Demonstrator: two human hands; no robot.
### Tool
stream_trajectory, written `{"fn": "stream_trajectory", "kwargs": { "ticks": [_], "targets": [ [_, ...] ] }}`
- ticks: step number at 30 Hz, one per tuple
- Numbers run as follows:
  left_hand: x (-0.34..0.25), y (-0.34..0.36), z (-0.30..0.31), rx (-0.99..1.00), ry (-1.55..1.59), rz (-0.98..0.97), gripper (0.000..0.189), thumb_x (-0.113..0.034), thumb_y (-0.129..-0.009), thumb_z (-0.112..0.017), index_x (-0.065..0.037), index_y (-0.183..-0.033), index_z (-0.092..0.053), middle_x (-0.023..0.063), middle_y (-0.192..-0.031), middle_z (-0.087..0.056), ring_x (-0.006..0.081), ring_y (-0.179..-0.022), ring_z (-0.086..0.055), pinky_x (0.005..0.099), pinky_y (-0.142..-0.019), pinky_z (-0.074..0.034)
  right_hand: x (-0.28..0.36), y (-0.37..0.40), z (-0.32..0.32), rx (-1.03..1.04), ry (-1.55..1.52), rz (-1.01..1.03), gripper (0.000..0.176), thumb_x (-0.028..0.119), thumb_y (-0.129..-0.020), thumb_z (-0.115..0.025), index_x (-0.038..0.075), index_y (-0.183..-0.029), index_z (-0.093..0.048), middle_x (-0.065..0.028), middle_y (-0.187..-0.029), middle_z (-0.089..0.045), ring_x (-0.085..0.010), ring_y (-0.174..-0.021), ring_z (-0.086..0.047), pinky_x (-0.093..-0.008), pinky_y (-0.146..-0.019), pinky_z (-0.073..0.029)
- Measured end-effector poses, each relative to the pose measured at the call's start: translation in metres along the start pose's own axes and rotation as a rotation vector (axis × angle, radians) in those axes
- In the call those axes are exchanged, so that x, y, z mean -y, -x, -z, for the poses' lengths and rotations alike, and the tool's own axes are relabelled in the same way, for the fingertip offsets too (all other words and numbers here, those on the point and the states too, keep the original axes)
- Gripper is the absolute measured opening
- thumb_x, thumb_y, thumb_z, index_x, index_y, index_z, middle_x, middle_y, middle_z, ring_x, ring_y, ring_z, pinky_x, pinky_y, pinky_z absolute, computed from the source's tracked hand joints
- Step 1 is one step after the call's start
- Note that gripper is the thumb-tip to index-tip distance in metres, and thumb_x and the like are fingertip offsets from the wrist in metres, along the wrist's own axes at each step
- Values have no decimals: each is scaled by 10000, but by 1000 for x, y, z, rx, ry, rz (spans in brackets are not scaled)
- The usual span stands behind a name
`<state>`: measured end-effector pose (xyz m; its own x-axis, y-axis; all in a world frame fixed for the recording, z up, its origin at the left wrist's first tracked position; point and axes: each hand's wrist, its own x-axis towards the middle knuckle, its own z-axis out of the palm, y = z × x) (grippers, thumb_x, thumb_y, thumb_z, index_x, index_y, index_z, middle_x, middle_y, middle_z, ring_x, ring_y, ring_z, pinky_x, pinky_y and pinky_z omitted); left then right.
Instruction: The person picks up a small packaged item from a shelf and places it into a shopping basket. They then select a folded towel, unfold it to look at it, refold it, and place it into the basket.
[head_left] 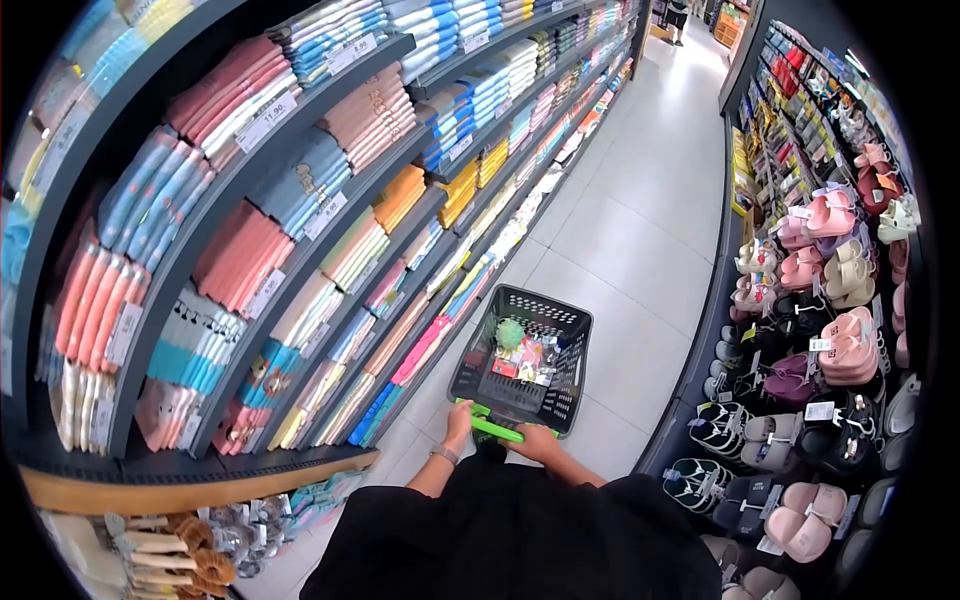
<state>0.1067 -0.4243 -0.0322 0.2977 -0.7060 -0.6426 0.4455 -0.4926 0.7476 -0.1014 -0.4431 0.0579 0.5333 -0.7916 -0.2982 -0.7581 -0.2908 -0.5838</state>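
Note:
A black shopping basket point(578, 370) stands low in front of me, with a bright green handle point(497, 429) at its near side. My left hand point(459, 426) is closed round the handle's left end, a band on its wrist. My right hand point(538, 444) grips the handle's right part. Inside the basket lie a pale green spiky ball point(510, 334), a small red package point(506, 368) and several small packaged items point(540, 360) too small to name.
Shelves of folded towels point(240, 255) with price tags line the left side. Slippers and sandals point(848, 345) fill the rack on the right. The tiled aisle floor point(640, 190) runs ahead between them. A person point(677, 20) stands at the far end. Plush-topped items point(195, 560) hang at lower left.

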Motion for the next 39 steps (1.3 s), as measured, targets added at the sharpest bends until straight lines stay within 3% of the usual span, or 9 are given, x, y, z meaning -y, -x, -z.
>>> {"fn": "stream_trajectory", "kwargs": {
  "ticks": [4,10,12,24,26,36,39],
  "targets": [
    [-10,-7,-13,25,39,53,302,-92,-935,-375,31,-1143,-556,167,-1034,-586,286,-753,-667,337,-678,-555,2,-8,5,-41,63,-22,453,525,-749,-627,76,-790,-671,-183,-748,-644,-377,-686,-616,-472,-638,-491],
    [-28,-32,-7,79,60,-21,288,-89,-930,-387,22,-1123,-569,144,-1012,-577,259,-794,-651,323,-691,-537,16,-36,2,-4,30,-69,463,513,-768,-622,57,-822,-670,-198,-762,-643,-385,-735,-632,-469,-671,-505],
    [-37,-46,-6,106,5,-8,301,-51,-905,-371,49,-1134,-539,172,-995,-600,266,-781,-647,333,-731,-550,20,-46,2,-120,28,4,432,478,-764,-648,46,-750,-639,-207,-680,-620,-398,-661,-615,-490,-624,-491],
    [-91,-95,-20,211,14,-6,269,-126,-906,-444,-9,-1119,-559,128,-903,-613,242,-742,-654,342,-666,-549,16,-105,22,-121,81,-43,410,446,-767,-646,37,-760,-618,-215,-670,-619,-397,-663,-619,-491,-630,-500],
    [-102,-98,-30,203,34,7,286,-109,-869,-458,0,-1106,-574,113,-898,-600,211,-726,-643,325,-645,-544,11,-111,27,-124,78,-50,408,443,-766,-647,35,-763,-619,-218,-674,-619,-398,-664,-619,-493,-632,-499],
    [-107,-117,-46,91,51,21,263,-89,-866,-453,-2,-1070,-594,115,-855,-612,226,-687,-648,326,-626,-544,-12,-132,41,-99,25,55,396,434,-778,-644,40,-762,-616,-223,-665,-614,-410,-664,-616,-500,-629,-498],
    [-118,-120,-56,120,10,91,241,-102,-899,-451,-7,-1087,-568,141,-963,-579,262,-811,-652,337,-713,-562,-22,-140,54,-119,11,77,398,440,-779,-644,45,-749,-612,-220,-661,-613,-408,-656,-615,-502,-622,-497]
  ]
}}
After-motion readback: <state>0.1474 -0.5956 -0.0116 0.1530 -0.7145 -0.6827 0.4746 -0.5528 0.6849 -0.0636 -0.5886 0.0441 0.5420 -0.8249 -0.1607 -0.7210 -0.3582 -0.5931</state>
